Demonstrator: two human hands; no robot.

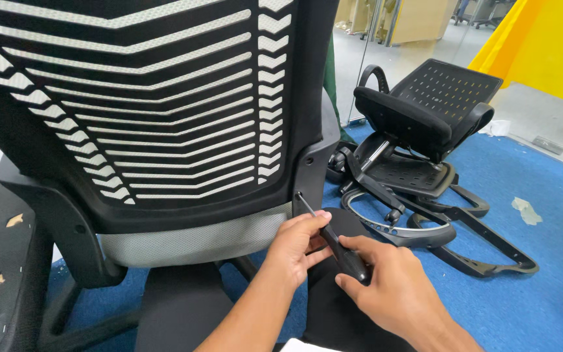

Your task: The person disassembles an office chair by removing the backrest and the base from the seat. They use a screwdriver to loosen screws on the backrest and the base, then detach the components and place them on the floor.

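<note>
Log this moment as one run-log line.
left hand: steadies screwdriver shaft | right hand: grips handle | tip: at chair back frame hole | dismantled chair parts: on blue carpet

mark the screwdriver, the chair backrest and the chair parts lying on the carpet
black-handled screwdriver (343,255), head view, on its handle
black slatted plastic chair backrest (131,117), head view, on the slats
pile of black chair parts (425,124), head view, on the padded seat

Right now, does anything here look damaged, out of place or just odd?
Yes. A dismantled chair lies tipped on the blue carpet among loose black frame parts, and paper scraps litter the floor nearby.
</note>
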